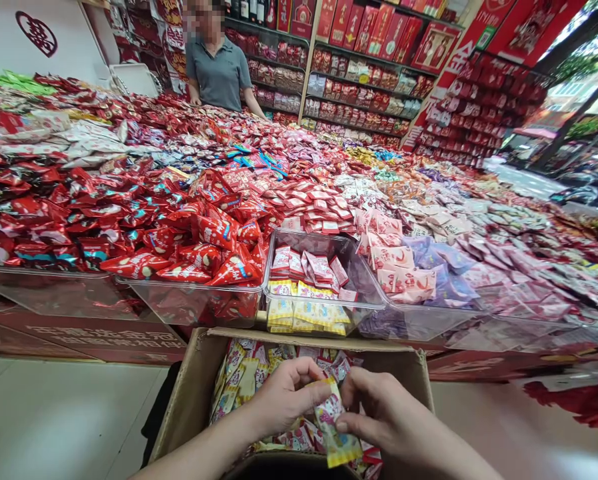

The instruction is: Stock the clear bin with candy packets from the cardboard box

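Observation:
Above an open cardboard box full of small wrapped candies, my left hand pinches the upper part of a yellow and white candy packet. My right hand is closed on the same packet from the right side, thumb in front. Just beyond the box sits a clear plastic bin, partly filled with pink and white packets at the back and a row of yellow and white packets at the front.
Red packets heap up in bins on the left; pink packets and purple ones lie on the right. A person stands behind the display, before stocked shelves. Tiled floor shows at lower left.

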The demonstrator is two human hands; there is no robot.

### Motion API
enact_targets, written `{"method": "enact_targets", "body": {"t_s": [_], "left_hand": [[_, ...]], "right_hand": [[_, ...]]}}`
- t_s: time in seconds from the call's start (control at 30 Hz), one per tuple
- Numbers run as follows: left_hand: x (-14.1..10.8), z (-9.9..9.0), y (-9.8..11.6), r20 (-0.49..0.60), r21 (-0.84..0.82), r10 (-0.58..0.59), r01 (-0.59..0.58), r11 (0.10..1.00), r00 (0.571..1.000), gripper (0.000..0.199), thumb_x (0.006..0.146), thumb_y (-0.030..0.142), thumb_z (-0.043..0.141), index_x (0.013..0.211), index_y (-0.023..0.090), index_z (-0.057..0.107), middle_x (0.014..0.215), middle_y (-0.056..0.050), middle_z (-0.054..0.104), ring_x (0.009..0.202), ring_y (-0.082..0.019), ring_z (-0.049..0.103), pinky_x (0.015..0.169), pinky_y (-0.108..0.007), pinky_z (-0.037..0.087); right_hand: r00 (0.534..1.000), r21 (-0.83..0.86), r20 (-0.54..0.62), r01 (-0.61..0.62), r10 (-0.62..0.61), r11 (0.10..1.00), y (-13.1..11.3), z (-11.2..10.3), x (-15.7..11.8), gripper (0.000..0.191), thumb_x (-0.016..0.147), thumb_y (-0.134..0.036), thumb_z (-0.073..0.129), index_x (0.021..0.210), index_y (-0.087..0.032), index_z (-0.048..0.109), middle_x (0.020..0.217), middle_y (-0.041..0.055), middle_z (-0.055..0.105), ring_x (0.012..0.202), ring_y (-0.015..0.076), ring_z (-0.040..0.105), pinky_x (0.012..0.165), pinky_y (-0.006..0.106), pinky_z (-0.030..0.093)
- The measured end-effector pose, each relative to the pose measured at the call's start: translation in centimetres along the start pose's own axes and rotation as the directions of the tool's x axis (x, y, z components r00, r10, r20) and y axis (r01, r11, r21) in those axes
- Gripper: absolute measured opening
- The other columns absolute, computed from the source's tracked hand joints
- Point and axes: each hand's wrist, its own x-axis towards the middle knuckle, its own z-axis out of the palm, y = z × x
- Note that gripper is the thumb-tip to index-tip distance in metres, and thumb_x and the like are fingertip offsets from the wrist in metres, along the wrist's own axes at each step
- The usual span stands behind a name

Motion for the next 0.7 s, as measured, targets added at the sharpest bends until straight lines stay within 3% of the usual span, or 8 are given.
{"method": "enact_targets", "body": {"t_s": [0.1, 0.23, 0.33, 0.4, 0.47, 0.53, 0.6, 0.7], "left_hand": [[0.0, -0.3, -0.2, -0.012, -0.038, 0.053, -0.053, 0.998, 0.999, 0.035, 0.063, 0.044, 0.068, 0.065, 0.014, 0.050, 0.052, 0.007, 0.041, 0.048, -0.005, 0.034, 0.045, -0.017, 0.026], [-0.2, -0.7, -0.4, 0.047, -0.326, 0.107, -0.086, 0.941, 0.993, 0.044, 0.066, 0.056, 0.060, 0.079, 0.015, 0.055, 0.063, 0.003, 0.049, 0.053, -0.006, 0.043, 0.050, -0.018, 0.033], [-0.3, -0.8, -0.4, 0.068, -0.377, 0.140, -0.105, 0.920, 0.988, 0.051, 0.057, 0.044, 0.073, 0.096, 0.018, 0.052, 0.078, 0.001, 0.057, 0.067, -0.010, 0.052, 0.061, -0.021, 0.039], [-0.3, -0.7, -0.3, 0.038, -0.328, 0.126, -0.107, 0.939, 0.991, 0.048, 0.057, 0.032, 0.077, 0.094, 0.018, 0.051, 0.077, 0.002, 0.058, 0.067, -0.009, 0.053, 0.063, -0.021, 0.039], [-0.3, -0.6, -0.2, 0.016, -0.295, 0.094, -0.085, 0.952, 0.995, 0.038, 0.060, 0.029, 0.075, 0.089, 0.017, 0.052, 0.073, 0.003, 0.059, 0.065, -0.009, 0.053, 0.063, -0.021, 0.040], [-0.4, -0.3, -0.1, 0.026, -0.295, 0.073, -0.062, 0.953, 0.997, 0.037, 0.059, 0.030, 0.075, 0.085, 0.015, 0.053, 0.073, 0.002, 0.061, 0.068, -0.010, 0.055, 0.067, -0.022, 0.041], [-0.4, -0.1, -0.1, 0.040, -0.304, 0.058, -0.043, 0.952, 0.997, 0.038, 0.057, 0.030, 0.076, 0.083, 0.015, 0.053, 0.074, 0.001, 0.063, 0.071, -0.011, 0.056, 0.071, -0.023, 0.041], [-0.4, -0.1, -0.3, 0.033, -0.294, 0.056, -0.044, 0.955, 0.998, 0.037, 0.056, 0.030, 0.076, 0.081, 0.015, 0.054, 0.075, 0.001, 0.064, 0.072, -0.012, 0.057, 0.071, -0.024, 0.041]], "right_hand": [[1.000, 0.112, 0.001, 0.025, -0.025, 0.993, -0.7, 0.0, 0.4, 0.025, 0.067, -0.012, 0.055, 0.087, -0.018, 0.043, 0.064, -0.0063, 0.045, 0.055, 0.0064, 0.040, 0.048, 0.017, 0.031], [0.995, 0.064, 0.020, 0.098, -0.099, 0.993, -2.2, -0.7, 1.0, 0.041, 0.066, -0.009, 0.052, 0.104, -0.020, 0.042, 0.062, -0.0074, 0.040, 0.053, 0.0067, 0.038, 0.047, 0.017, 0.030], [0.992, 0.036, 0.022, 0.125, -0.126, 0.992, -3.0, -1.6, 1.5, 0.039, 0.071, -0.016, 0.052, 0.109, -0.018, 0.044, 0.064, -0.0052, 0.047, 0.054, 0.0076, 0.043, 0.047, 0.017, 0.033], [0.989, -0.033, 0.016, 0.150, -0.149, 0.988, -3.3, -3.0, 2.0, 0.031, 0.075, -0.021, 0.051, 0.106, -0.017, 0.049, 0.067, -0.0021, 0.055, 0.056, 0.0087, 0.048, 0.050, 0.018, 0.036], [0.980, -0.207, -0.076, 0.163, -0.182, 0.965, -3.8, -5.3, 3.1, 0.021, 0.079, -0.024, 0.047, 0.096, -0.017, 0.057, 0.072, 0.0017, 0.062, 0.062, 0.0108, 0.054, 0.056, 0.020, 0.041], [0.951, -0.451, -0.235, 0.077, -0.201, 0.889, -4.3, -8.1, 5.1, 0.020, 0.081, -0.023, 0.043, 0.085, -0.017, 0.062, 0.078, 0.0047, 0.065, 0.069, 0.0140, 0.058, 0.064, 0.023, 0.043], [0.944, -0.676, -0.289, -0.084, -0.159, 0.732, -4.7, -10.3, 7.9, 0.020, 0.077, -0.018, 0.046, 0.082, -0.015, 0.065, 0.079, 0.0077, 0.066, 0.073, 0.0185, 0.060, 0.066, 0.027, 0.043], [0.993, -0.866, -0.090, -0.117, 0.078, 0.486, -4.8, -11.0, 12.0, 0.018, 0.066, -0.014, 0.058, 0.081, -0.009, 0.067, 0.080, 0.0145, 0.067, 0.077, 0.0252, 0.062, 0.065, 0.030, 0.045]]}}
